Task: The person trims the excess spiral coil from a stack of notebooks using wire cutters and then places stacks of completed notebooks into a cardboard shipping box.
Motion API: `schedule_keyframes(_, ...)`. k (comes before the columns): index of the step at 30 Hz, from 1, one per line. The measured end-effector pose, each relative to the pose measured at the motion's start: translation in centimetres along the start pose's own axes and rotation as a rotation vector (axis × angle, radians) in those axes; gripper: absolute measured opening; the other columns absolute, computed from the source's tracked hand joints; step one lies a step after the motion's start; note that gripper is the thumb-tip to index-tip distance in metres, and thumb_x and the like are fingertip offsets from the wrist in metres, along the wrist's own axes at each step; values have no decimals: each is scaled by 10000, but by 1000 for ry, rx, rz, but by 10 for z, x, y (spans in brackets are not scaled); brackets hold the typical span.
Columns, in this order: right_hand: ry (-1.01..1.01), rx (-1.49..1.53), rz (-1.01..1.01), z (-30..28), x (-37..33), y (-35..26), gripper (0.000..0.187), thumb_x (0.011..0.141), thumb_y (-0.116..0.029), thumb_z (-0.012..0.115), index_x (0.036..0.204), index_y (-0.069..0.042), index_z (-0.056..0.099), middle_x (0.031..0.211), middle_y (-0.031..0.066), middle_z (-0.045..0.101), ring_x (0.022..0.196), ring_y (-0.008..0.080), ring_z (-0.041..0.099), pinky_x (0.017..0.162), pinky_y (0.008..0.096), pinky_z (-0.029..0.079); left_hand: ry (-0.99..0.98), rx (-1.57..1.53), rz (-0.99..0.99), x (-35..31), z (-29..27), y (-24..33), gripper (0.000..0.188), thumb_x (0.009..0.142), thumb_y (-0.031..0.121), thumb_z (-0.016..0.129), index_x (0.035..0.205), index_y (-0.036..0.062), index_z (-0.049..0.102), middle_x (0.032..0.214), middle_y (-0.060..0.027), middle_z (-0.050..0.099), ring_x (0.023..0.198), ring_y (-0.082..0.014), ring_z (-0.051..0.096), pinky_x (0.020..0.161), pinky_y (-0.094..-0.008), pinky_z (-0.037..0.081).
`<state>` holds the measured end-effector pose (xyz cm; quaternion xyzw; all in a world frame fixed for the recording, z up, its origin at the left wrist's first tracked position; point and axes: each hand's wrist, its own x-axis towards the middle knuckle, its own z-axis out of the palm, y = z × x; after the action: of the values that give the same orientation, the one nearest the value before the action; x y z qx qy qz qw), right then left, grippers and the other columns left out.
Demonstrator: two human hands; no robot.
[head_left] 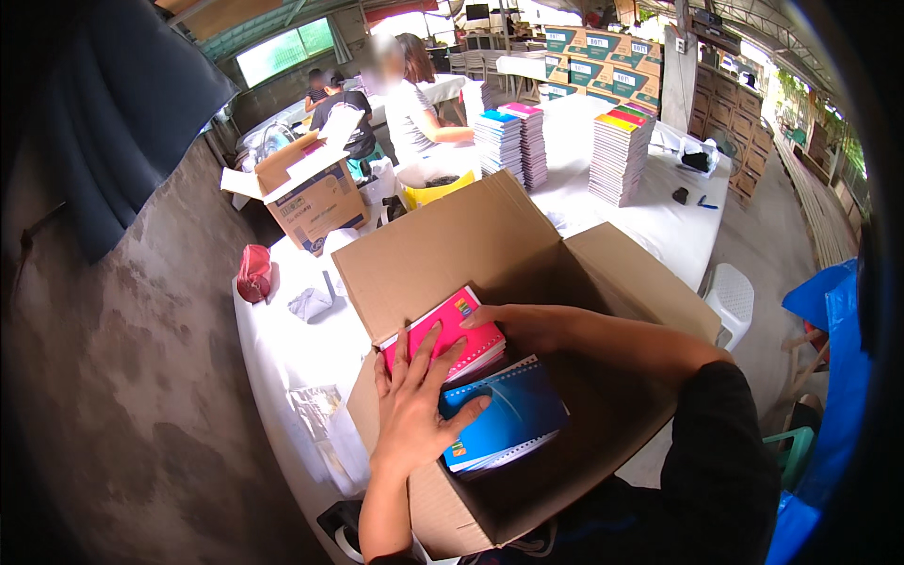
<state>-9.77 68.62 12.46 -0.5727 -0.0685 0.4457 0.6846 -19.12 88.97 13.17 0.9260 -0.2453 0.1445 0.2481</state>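
Note:
A large cardboard box (443, 513) stands in front of me with its flaps raised. Inside it lies a stack of pink spiral notebooks (435, 325), and nearer to me a stack of blue spiral notebooks (513, 410). My left hand (414, 395) rests flat over the pink stack with fingers spread, its thumb reaching onto the blue cover. From the right, my right hand (508, 325) reaches into the box and grips the right end of the pink stack; its thumb is on top and its other fingers are hidden.
Tall notebook stacks (621, 155) stand on the white-covered table (673, 240). An open carton (320, 202), a red pouch (254, 273) and a plastic wrapper (325, 428) are to the left. Two people work beyond the box. A white stool (730, 301) is at the right.

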Motion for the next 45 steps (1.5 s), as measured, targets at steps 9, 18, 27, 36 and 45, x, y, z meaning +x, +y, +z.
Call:
schedule_keyframes(9, -92, 80, -3, -3, 3, 15, 661, 823, -511, 575, 1282, -46, 477, 1218, 130, 575, 1070, 196, 571, 956, 345, 432, -9, 19, 12, 0, 2, -2, 644, 702, 479, 710, 1249, 171, 566, 1411, -109, 414, 1367, -380, 246, 1065, -621, 84)
schedule_keyframes(18, -55, 81, -13, 3, 2, 13, 641, 829, -506, 567, 1269, -46, 486, 1213, 130, 579, 1053, 199, 584, 932, 349, 455, -33, 15, -15, 0, -1, -1, 743, 634, 468, 746, 1283, 171, 540, 1461, -135, 330, 1394, -369, 180, 1059, -635, 58)
schedule_keyframes(27, -62, 144, 49, 4, 7, 11, 628, 822, -495, 572, 1266, -58, 487, 1199, 116, 585, 1071, 218, 576, 947, 355, 443, -66, 19, -21, -1, -1, -2, 803, 595, 474, 749, 1309, 189, 520, 1479, -137, 298, 1404, -341, 167, 1061, -631, 39)
schedule_keyframes(36, -28, 185, -7, 7, 2, 14, 538, 812, -403, 568, 1208, -43, 518, 1157, 121, 601, 1019, 208, 594, 932, 349, 451, -97, -1, -44, 2, -5, 3, 865, 580, 461, 753, 1352, 191, 470, 1505, -154, 224, 1406, -382, 106, 1062, -633, 20)
schedule_keyframes(45, -19, 275, -65, 12, 8, -3, 447, 753, -281, 605, 1128, -44, 552, 1068, 134, 636, 945, 213, 620, 909, 370, 472, -38, 3, -119, -2, -7, 8, 1131, 535, 426, 804, 1470, 192, 211, 1512, -259, -45, 1379, -478, -101, 1031, -673, 12)
